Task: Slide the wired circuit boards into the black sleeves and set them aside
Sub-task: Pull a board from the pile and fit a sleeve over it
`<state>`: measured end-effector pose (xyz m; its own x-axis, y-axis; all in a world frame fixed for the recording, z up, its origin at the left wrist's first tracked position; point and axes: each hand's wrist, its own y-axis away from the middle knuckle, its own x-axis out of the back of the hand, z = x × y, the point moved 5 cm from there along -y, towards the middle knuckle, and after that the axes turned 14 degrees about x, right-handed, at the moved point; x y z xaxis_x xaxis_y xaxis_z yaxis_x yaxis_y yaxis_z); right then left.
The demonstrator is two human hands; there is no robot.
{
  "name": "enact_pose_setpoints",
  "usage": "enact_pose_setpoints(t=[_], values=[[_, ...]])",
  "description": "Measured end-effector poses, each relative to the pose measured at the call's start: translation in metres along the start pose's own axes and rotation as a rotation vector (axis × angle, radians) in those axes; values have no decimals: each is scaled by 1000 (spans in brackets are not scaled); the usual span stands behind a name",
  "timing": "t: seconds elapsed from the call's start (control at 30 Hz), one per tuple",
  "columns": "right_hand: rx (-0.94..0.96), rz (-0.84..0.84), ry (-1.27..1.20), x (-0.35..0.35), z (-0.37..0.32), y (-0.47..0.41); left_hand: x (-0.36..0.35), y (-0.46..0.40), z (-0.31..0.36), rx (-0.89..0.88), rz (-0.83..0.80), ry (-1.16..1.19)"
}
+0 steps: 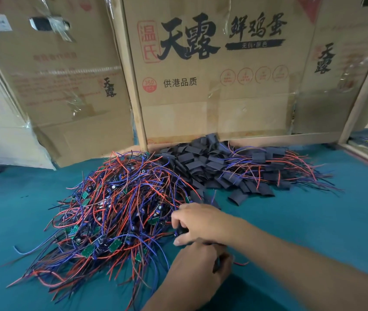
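We judged the step as sleeving: both hands met just right of the wired boards pile [120,212] — right hand [198,223] and left hand [197,265] each curled on something dark, prob. a sleeve w/ board. Next: push fully in, then drop it w/ the finished lot beyond the black sleeves [203,162].

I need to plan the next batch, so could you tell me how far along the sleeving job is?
Done: a pile of sleeved boards lies at the far right. In hand: the right hand and left hand are working something dark together at the pile's edge. Left: a large tangle of unsleeved boards and a heap of empty sleeves; roughly half or more remains.
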<state>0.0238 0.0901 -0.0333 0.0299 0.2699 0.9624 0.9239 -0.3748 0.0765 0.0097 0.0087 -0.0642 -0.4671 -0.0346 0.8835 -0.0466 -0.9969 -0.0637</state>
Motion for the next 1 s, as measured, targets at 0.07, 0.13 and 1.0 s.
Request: enact_pose_setpoints(t=[0.07, 0.13, 1.0], values=[[23, 16, -12, 0, -1, 0, -1, -1, 0, 14, -18, -6], [44, 54, -22, 2, -2, 4, 1, 2, 1, 20, -18, 4], [10, 1058, -725, 43, 10, 131, 41, -1, -57, 634, 368, 1282]])
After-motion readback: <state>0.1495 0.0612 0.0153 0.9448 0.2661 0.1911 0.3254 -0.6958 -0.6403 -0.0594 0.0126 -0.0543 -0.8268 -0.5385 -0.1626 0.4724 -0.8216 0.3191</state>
